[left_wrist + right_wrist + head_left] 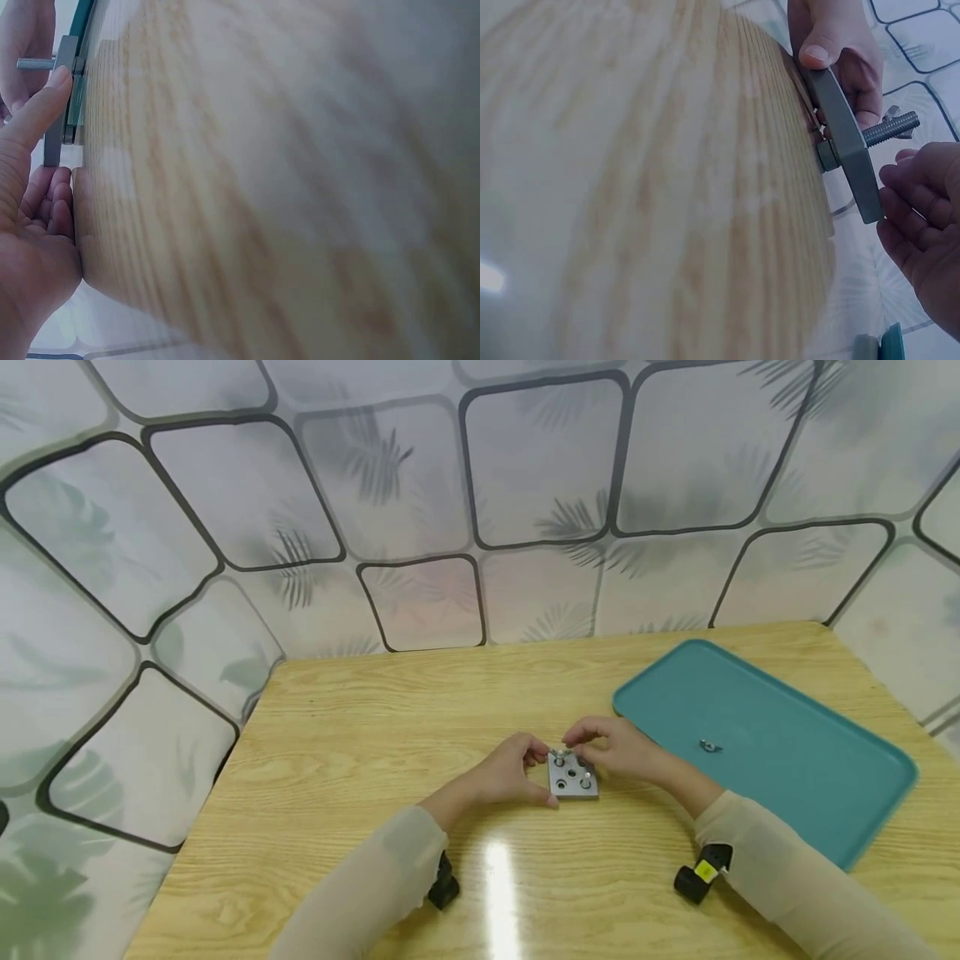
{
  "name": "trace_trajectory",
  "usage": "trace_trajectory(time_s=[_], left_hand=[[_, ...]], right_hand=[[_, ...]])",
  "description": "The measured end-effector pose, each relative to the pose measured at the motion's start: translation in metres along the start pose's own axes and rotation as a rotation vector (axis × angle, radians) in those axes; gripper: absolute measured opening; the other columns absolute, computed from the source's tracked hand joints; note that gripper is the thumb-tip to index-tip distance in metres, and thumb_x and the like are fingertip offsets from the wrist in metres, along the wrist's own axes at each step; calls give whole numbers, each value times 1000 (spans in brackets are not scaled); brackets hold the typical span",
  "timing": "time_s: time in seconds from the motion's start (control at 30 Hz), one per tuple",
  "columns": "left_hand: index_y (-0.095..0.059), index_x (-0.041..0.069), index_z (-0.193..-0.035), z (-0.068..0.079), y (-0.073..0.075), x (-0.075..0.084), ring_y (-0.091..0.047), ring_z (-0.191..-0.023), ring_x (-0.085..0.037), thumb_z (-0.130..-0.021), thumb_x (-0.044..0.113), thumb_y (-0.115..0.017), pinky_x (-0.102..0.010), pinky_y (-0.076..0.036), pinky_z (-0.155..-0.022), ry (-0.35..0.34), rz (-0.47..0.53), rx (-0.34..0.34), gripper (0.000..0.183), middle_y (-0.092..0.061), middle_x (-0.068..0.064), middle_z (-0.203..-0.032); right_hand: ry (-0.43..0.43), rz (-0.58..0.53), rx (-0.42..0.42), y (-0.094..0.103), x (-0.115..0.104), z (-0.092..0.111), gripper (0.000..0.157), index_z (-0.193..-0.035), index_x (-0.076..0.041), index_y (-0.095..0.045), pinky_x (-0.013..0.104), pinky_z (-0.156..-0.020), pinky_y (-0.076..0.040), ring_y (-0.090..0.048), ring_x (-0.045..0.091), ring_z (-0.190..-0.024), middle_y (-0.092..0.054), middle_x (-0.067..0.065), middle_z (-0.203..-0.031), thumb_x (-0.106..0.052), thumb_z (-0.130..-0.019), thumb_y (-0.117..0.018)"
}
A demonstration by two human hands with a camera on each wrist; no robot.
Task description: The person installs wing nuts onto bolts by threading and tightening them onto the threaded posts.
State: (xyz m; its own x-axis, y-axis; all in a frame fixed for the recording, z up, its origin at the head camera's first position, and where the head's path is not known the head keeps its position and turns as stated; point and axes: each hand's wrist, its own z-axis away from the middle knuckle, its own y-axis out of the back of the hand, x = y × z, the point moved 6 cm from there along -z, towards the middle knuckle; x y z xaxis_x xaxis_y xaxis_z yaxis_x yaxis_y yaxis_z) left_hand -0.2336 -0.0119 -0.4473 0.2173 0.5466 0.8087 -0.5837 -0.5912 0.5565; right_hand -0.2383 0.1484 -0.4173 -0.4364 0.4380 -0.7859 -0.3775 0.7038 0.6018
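A square metal plate with several holes stands slightly above the wooden tabletop, with bolts sticking up through it and a bolt head underneath. My left hand holds its left side, thumb at the near edge and fingers at the far corner. A wing nut sits on the far left bolt. Just beside it is my right hand, fingers bent; in the right wrist view its fingertips are close to the plate's edge. Whether they touch or pinch the wing nut cannot be made out.
A teal tray lies to the right, partly behind my right forearm. On it rests a loose wing nut. Patterned fabric hangs behind the wooden table.
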Motion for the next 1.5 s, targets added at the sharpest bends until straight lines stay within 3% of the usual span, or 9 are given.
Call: trace_trajectory(time_s=[0.27, 0.63, 0.93, 1.17, 1.5], left_hand=[[-50, 7, -121, 0, 0, 0, -48, -100, -12, -65, 29, -87, -24, -42, -90, -7, -3, 8, 71, -51, 0, -111], [-50, 7, -121, 0, -1, -1, -48, -101, -12, -66, 29, -87, -24, -42, -90, 2, 14, -1, 70, -51, 1, -111], [-49, 6, -121, 0, 1, 0, -48, -101, -12, -67, 29, -87, -23, -42, -90, -8, 6, -5, 70, -51, 0, -112], [-50, 6, -121, 1, 2, 1, -48, -101, -12, -66, 28, -87, -24, -42, -90, -4, 9, 2, 69, -51, 0, -111], [-50, 5, -121, 1, 1, 2, -48, -100, -12, -66, 28, -87, -24, -42, -90, -6, 2, -1, 69, -51, 0, -110]], right_hand=[[-32, -18, -5, -1, 2, -1, 16, -103, -6, -66, 39, -84, -49, -62, 12, -91, -68, 3, -99, -14, -89, -65], [-75, 0, -34, -8, 4, -4, 30, -109, -6, -64, 42, -85, -48, -60, 20, -98, -66, 3, -102, -26, -87, -69], [-95, 22, -26, -7, 7, -4, 29, -106, -8, -65, 40, -84, -49, -61, 19, -96, -67, 2, -100, -27, -86, -70], [-39, 13, -15, -4, 4, 3, 20, -102, -9, -66, 39, -84, -49, -62, 16, -93, -68, 1, -97, -21, -86, -70], [54, 17, 19, -1, -4, 7, 8, -96, -8, -68, 27, -72, -51, -60, 5, -83, -69, 3, -93, -7, -89, -64]])
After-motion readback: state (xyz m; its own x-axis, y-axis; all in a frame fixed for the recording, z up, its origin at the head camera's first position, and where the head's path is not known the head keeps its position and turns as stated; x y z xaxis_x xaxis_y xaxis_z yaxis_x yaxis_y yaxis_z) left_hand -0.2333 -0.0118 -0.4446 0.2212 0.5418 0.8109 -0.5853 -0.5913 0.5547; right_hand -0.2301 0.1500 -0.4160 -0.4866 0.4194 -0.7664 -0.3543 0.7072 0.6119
